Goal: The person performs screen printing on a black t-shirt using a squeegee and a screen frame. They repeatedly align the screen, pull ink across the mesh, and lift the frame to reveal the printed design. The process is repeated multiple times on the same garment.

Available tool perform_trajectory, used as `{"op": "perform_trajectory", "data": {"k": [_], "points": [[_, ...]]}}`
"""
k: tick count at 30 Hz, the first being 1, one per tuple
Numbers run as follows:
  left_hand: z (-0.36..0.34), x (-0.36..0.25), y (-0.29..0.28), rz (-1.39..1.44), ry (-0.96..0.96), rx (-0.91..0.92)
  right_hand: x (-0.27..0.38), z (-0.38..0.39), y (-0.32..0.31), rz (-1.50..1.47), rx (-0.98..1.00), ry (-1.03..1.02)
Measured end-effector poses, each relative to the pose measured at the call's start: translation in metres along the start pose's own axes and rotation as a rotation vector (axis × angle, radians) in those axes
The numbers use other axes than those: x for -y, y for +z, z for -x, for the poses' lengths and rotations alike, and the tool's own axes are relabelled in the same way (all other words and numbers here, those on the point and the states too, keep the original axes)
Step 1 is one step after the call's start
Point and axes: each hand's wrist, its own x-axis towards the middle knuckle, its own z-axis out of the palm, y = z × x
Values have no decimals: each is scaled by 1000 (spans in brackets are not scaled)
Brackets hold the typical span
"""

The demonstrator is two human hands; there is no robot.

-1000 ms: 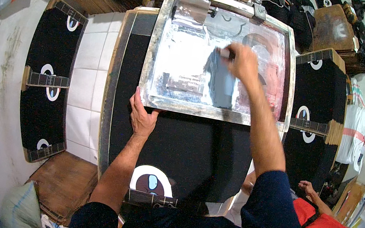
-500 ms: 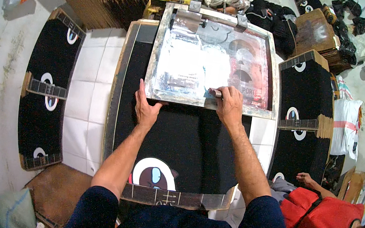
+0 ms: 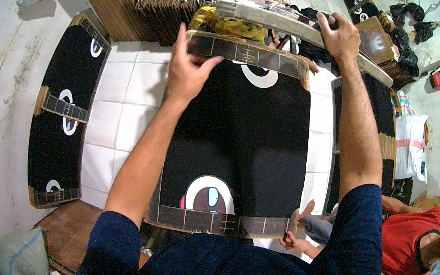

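My right hand (image 3: 338, 38) grips the near edge of the printing screen frame (image 3: 282, 23), which is raised and seen nearly edge-on. A small dark end shows by its fingers, too little to make out. Below lies black fabric (image 3: 237, 134) on a board, with white-ringed eye prints (image 3: 211, 196) at its near and far ends. Dark marked strips (image 3: 190, 219) cross both ends. My left hand (image 3: 187, 73) is open beside the board's far left corner, thumb and fingers apart, slightly blurred.
A co-worker in red (image 3: 408, 245) has hands at the board's near right corner; another person's hand (image 3: 309, 64) is at the far right one. More black-covered boards (image 3: 61, 114) stand left and right. Stacked boards (image 3: 120, 3) and yellow cloth (image 3: 231, 25) lie beyond.
The screen frame has gone from lying on the fabric to tilted up at the far end. Both my hands moved away from me. The board shifted right, and the co-worker's hands reached its near corner.
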Motion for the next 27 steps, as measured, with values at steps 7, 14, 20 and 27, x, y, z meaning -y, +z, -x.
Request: {"op": "perform_trajectory", "data": {"k": [7,14,20,27], "points": [[275,229,-201,-646,-963,215,-15,-51,-3,17,53,17],[599,210,-255,-339,-1437,369,-29,-97,-11,49,31,10],[652,185,-238,414,-1296,-119,-41,-111,-13,141,133,-132],[669,181,-208,811,-1246,-1093,-58,-118,-12,-177,277,64]]}}
